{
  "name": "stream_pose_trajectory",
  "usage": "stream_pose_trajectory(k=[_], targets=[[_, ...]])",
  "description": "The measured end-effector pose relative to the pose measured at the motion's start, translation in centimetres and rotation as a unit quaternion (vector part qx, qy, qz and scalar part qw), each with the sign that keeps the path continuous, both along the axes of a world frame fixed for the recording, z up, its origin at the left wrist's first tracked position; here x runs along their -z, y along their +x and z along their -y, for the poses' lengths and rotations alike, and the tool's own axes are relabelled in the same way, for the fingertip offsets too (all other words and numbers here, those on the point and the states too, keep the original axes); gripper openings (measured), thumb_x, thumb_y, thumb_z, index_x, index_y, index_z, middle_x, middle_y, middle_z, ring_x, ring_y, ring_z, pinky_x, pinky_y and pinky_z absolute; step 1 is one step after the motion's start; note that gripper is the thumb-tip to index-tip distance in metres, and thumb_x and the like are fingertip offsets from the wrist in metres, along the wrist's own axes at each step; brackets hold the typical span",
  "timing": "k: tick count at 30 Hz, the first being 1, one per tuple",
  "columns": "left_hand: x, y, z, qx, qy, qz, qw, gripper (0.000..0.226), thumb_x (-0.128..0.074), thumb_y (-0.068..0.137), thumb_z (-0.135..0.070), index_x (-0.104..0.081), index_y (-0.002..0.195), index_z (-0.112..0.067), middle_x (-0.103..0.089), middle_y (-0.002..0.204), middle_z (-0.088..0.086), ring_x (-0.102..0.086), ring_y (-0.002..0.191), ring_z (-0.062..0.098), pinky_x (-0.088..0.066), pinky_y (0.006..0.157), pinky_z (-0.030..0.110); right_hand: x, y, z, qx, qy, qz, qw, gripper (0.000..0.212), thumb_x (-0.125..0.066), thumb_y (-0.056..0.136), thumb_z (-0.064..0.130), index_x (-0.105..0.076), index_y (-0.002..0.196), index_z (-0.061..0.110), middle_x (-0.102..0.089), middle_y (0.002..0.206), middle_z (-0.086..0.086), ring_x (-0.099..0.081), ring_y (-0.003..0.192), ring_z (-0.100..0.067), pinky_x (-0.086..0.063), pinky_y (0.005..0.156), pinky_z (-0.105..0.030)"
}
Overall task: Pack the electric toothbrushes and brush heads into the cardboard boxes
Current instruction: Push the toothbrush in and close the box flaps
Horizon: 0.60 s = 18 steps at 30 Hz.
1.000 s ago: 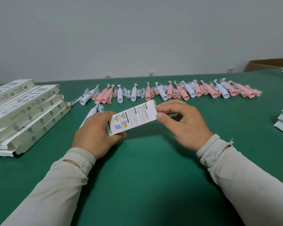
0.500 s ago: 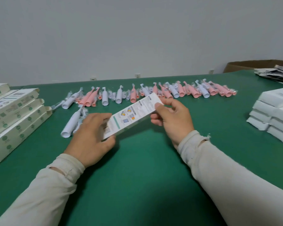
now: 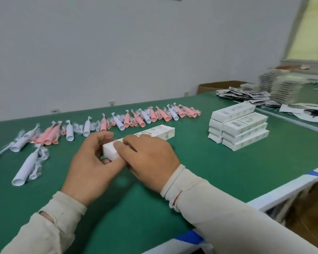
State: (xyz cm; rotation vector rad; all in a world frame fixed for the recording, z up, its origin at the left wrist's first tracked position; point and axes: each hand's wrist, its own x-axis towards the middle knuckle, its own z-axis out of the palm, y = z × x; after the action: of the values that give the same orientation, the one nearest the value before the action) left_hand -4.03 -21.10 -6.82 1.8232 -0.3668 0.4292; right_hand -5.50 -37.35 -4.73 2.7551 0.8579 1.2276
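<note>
A white printed cardboard box point(image 3: 155, 132) lies lengthwise over the green table point(image 3: 218, 167), its near end towards me. My left hand point(image 3: 92, 162) grips that near end from the left, fingers curled under it. My right hand point(image 3: 149, 158) lies over the box's middle, thumb pressed on the white end flap. Several pink and white electric toothbrushes with bagged brush heads point(image 3: 125, 121) lie in a row along the far side. One white toothbrush point(image 3: 26, 166) lies apart at the near left.
A stack of closed white boxes point(image 3: 239, 130) stands at the right. Behind it lie dark printed packets point(image 3: 246, 95), stacked trays point(image 3: 283, 87) and a brown carton point(image 3: 218, 86). The table's white front edge with blue tape point(image 3: 316, 174) runs at the lower right.
The view has swung right, so the flat boxes at the left left the frame. The box turned end-on towards me and came down; my right hand moved onto its top and near end.
</note>
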Motion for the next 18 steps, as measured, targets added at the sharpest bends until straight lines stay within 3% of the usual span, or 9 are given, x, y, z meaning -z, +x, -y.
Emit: stream_pose_trajectory(k=[3, 5, 7, 9, 12, 16, 18], targets=[[-0.1, 0.0, 1.3, 0.114, 0.015, 0.016, 0.993, 0.068, -0.084, 0.066, -0.046, -0.054, 0.127, -0.035, -0.064, 0.124, -0.017, -0.061, 0.115, 0.001, -0.051, 0.090, 0.015, -1.2, -0.4, 4.9, 0.023, 0.057, 0.089, 0.994, 0.024, -0.063, 0.091, 0.016, -0.073, 0.113, 0.012, -0.072, 0.105, -0.006, -0.065, 0.071, -0.032, -0.050, 0.052, -0.037], [1.4, 0.3, 1.4, 0.069, 0.046, 0.033, 0.996, 0.051, -0.084, 0.075, -0.041, -0.059, 0.119, -0.035, -0.067, 0.116, -0.015, -0.062, 0.112, 0.003, -0.052, 0.087, 0.014, -2.2, -0.5, 9.6, 0.086, 0.082, 0.129, 0.984, 0.023, -0.064, 0.092, 0.016, -0.072, 0.112, 0.012, -0.072, 0.110, -0.005, -0.066, 0.071, -0.030, -0.051, 0.052, -0.033], [3.2, 0.6, 1.0, 0.002, 0.059, 0.019, 0.998, 0.030, -0.082, 0.080, -0.024, -0.064, 0.103, -0.033, -0.070, 0.102, -0.008, -0.066, 0.101, 0.010, -0.049, 0.078, 0.008, -2.6, -0.7, 14.4, 0.172, 0.107, 0.148, 0.968, 0.021, -0.068, 0.088, 0.014, -0.072, 0.108, 0.014, -0.071, 0.109, -0.004, -0.064, 0.068, -0.026, -0.041, 0.054, -0.023], [4.4, 1.0, 0.4, -0.036, 0.094, -0.006, 0.995, 0.023, -0.079, 0.082, -0.013, -0.066, 0.089, -0.030, -0.070, 0.093, -0.007, -0.066, 0.091, 0.010, -0.044, 0.071, 0.003, -2.2, -0.5, 18.4, 0.254, 0.148, 0.135, 0.946, 0.020, -0.071, 0.084, 0.012, -0.071, 0.105, 0.016, -0.069, 0.108, -0.004, -0.061, 0.064, -0.029, -0.034, 0.056, -0.023], [4.8, 1.4, -0.3, -0.060, 0.092, -0.011, 0.994, 0.020, -0.078, 0.082, -0.010, -0.068, 0.081, -0.026, -0.070, 0.085, -0.008, -0.062, 0.080, -0.004, -0.041, 0.066, 0.002, -1.0, 0.5, 22.4, 0.334, 0.211, 0.077, 0.915, 0.022, -0.069, 0.085, 0.016, -0.069, 0.107, 0.019, -0.062, 0.115, -0.006, -0.059, 0.066, -0.033, -0.039, 0.058, -0.029], [4.8, 1.4, -0.2, -0.067, 0.101, -0.006, 0.993, 0.017, -0.078, 0.083, -0.011, -0.068, 0.080, -0.024, -0.070, 0.080, -0.010, -0.060, 0.077, -0.005, -0.040, 0.063, 0.003, 0.1, 2.2, 24.5, 0.385, 0.257, -0.005, 0.886, 0.029, -0.068, 0.087, 0.016, -0.068, 0.116, 0.020, -0.053, 0.123, -0.009, -0.059, 0.080, -0.036, -0.047, 0.065, -0.037], [4.9, 1.3, -0.2, -0.069, 0.102, -0.006, 0.992, 0.017, -0.078, 0.083, -0.011, -0.068, 0.079, -0.024, -0.069, 0.079, -0.009, -0.060, 0.077, -0.004, -0.040, 0.064, 0.004, 0.6, 2.9, 24.7, 0.375, 0.254, -0.053, 0.890, 0.034, -0.067, 0.088, 0.015, -0.066, 0.122, 0.017, -0.051, 0.125, -0.011, -0.057, 0.097, -0.038, -0.052, 0.079, -0.045]])
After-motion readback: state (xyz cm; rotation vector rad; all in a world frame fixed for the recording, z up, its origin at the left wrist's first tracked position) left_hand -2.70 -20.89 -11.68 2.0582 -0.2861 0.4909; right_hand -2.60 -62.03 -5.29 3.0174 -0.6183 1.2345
